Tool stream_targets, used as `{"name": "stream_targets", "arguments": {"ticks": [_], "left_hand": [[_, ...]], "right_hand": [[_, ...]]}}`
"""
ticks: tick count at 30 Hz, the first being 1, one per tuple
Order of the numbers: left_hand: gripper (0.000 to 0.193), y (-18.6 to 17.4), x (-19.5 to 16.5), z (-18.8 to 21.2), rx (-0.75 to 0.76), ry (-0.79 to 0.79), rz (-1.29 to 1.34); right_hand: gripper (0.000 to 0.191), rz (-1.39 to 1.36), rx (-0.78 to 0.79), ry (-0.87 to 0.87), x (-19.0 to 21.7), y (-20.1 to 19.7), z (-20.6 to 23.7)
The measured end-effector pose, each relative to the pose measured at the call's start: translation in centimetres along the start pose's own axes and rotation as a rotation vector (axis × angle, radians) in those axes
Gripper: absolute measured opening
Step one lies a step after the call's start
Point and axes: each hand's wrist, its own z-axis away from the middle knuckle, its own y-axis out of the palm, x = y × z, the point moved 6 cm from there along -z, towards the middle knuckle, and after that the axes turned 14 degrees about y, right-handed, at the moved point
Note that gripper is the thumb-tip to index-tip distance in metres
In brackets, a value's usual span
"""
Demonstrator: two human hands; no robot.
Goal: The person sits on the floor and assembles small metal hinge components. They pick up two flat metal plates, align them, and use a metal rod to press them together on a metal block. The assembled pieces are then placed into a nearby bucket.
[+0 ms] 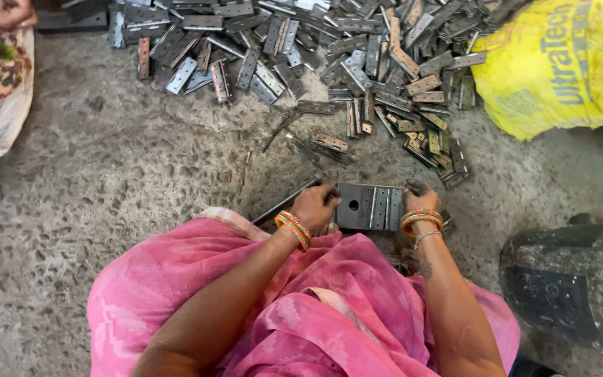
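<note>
Hands at steel block [370, 207] on concrete floor [127, 188]: L hand [315, 207] grips rod [284, 202], R hand [420, 200] closed on block edge; hinge pile [329, 49] beyond.

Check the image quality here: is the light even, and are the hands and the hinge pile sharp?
Head view: soft, even daylight, no hard shadows or glare; the hinge pile shows dull sheen only. The left hand and right hand on the metal block are slightly soft. The yellow sack is bright, not blown out. Edges bend mildly.
</note>
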Motion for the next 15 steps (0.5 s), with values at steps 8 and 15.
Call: {"name": "stream_targets", "arguments": {"ticks": [8,15], "left_hand": [[0.028,-1.2,-1.4,-0.1,-0.184,-0.086,0.066],[0.023,-4.2,-2.8,-1.5,-0.375,-0.067,0.055]], "right_hand": [[0.034,0.1,0.144,-0.32,8.6,7.9,1.5],[0.048,0.283,0.236,-0.715,16.2,15.9,4.1]]}}
